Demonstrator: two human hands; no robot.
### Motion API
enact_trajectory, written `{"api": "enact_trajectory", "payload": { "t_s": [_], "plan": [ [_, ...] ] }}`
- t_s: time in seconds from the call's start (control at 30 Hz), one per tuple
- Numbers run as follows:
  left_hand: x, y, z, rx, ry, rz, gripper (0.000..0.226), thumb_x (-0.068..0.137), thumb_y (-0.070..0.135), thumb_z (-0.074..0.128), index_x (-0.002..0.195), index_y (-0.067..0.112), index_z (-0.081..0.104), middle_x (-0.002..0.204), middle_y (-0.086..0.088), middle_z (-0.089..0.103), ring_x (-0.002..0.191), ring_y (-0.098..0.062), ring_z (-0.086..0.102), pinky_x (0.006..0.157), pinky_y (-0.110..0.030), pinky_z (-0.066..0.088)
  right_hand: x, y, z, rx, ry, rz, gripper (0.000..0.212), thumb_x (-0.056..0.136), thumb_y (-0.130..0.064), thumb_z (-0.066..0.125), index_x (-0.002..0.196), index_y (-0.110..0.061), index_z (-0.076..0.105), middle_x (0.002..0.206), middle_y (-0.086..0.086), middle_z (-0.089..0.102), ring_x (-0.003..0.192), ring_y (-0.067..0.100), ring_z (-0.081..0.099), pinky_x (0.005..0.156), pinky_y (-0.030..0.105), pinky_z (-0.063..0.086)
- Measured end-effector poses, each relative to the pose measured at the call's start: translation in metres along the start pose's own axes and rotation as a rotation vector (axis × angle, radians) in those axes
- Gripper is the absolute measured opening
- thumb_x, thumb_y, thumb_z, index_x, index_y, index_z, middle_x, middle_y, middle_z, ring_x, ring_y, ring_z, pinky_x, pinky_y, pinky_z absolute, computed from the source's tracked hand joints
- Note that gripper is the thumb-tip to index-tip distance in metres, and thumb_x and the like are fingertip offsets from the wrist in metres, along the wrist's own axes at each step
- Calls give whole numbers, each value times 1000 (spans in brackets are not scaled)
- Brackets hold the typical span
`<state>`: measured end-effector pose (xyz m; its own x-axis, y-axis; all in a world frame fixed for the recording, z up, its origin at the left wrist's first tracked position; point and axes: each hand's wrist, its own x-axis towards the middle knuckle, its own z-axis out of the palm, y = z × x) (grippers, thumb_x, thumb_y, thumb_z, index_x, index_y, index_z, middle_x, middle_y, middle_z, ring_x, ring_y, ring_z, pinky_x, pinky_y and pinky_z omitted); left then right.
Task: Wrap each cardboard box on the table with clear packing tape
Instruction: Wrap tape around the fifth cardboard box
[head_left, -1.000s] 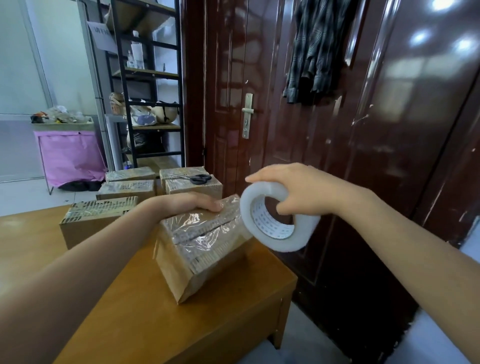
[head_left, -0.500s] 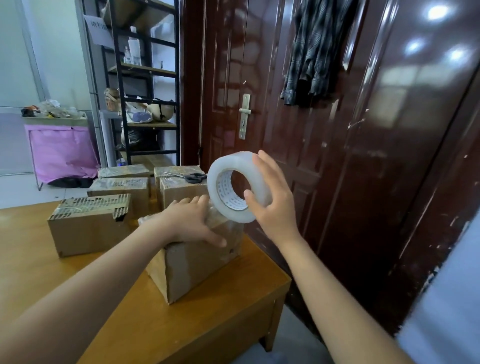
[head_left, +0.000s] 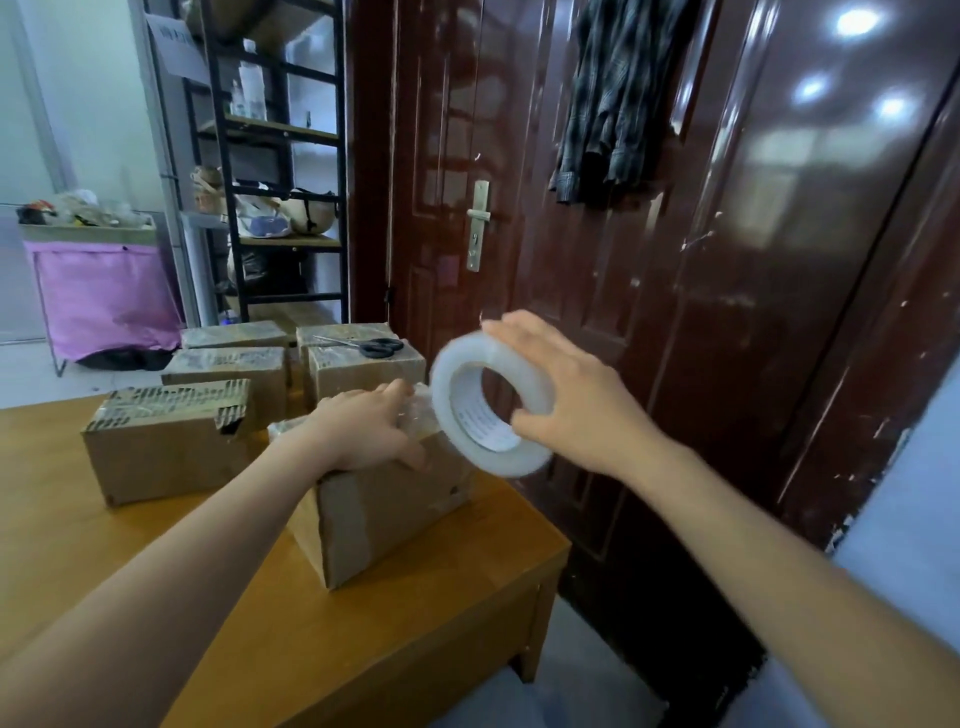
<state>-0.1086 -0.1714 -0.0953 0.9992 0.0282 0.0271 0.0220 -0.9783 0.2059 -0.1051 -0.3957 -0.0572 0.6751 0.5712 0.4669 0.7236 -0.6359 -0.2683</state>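
A cardboard box (head_left: 395, 509) stands near the right edge of the wooden table (head_left: 260, 634), with crinkled clear tape over its top and a band down its near face. My left hand (head_left: 358, 434) lies on the box's top with its fingers stretched out and the thumb down the near face. My right hand (head_left: 566, 400) holds the white roll of clear tape (head_left: 519, 462) just above the box's far right corner, fingers over the rim and thumb in the core. The roll is blurred.
Another cardboard box (head_left: 156, 452) sits to the left. Several taped boxes (head_left: 228, 364) stand behind, one with black-handled scissors (head_left: 376, 347) on top. A dark red door (head_left: 675, 312) is close on the right; a black shelf (head_left: 270, 156) and a pink-draped cart (head_left: 104, 296) stand behind.
My right hand swung the tape roll from the box's right end up and to the left over its top. The tilted box now sits flat, with my left hand still on it.
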Motion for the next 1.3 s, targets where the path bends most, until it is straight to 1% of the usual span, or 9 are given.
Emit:
{"api": "enact_trajectory", "payload": {
  "t_s": [0.13,0.3,0.47,0.57,0.77,0.83,0.97,1.13,1.3],
  "plan": [
    [1,-1,1,-4,3,6,87,74,61,69,142,22,31,134,-6,53,119,-33,51,99,-46,42,-36,0,-31,-143,-432,122,81,78,-17,67,142,-51,30,133,-34,29,114,1,48,88,26,46],
    [3,-3,1,21,-7,11,88,72,63,69,140,22,33,134,-5,53,118,-34,51,98,-47,42,-51,1,-20,-387,-934,118,79,81,-19,65,144,-50,30,130,-27,42,73,-1,50,53,17,38],
    [6,-10,-17,-216,-87,-46,98,57,63,74,139,23,41,129,-7,54,108,-27,55,90,-41,49,-38,2,-22,-459,-878,101,81,81,-21,64,145,-51,25,131,-25,40,69,4,50,50,20,38],
    [9,-19,-32,-602,-260,-107,61,64,44,79,116,18,61,110,-6,66,91,-23,65,73,-32,52,-24,1,-25,-461,-807,70,80,81,-22,63,145,-51,25,131,-27,37,66,4,50,49,20,37],
    [5,-41,-16,-921,-469,-223,48,67,42,76,100,9,67,79,-8,73,63,-20,70,58,-25,57,-6,-1,1,-391,-827,68,80,81,-20,65,145,-50,27,136,-24,39,67,5,53,54,20,39],
    [4,-51,-9,-860,-429,-213,68,53,51,80,109,14,66,96,-8,72,77,-20,69,67,-27,56,-2,1,12,-388,-798,44,80,81,-20,65,146,-48,28,136,-21,41,69,5,51,54,21,39],
    [6,-51,-7,-631,-140,-80,55,86,34,71,137,30,48,132,3,52,114,-17,51,99,-30,39,6,4,17,-375,-757,12,79,80,-22,65,146,-46,29,134,-22,42,81,6,53,57,24,42],
    [-10,-2,1,15,-130,39,88,81,69,57,150,23,28,152,-2,36,129,-25,45,104,-41,43,4,6,17,-347,-762,6,79,80,-20,66,147,-42,29,130,-20,42,85,11,56,65,30,49],
    [-14,9,9,89,-87,-20,98,66,76,59,145,27,27,138,0,43,113,-29,53,90,-44,49,8,3,9,-359,-787,-10,83,81,-17,64,148,-45,25,136,-13,42,91,12,57,68,31,51]
  ]
}}
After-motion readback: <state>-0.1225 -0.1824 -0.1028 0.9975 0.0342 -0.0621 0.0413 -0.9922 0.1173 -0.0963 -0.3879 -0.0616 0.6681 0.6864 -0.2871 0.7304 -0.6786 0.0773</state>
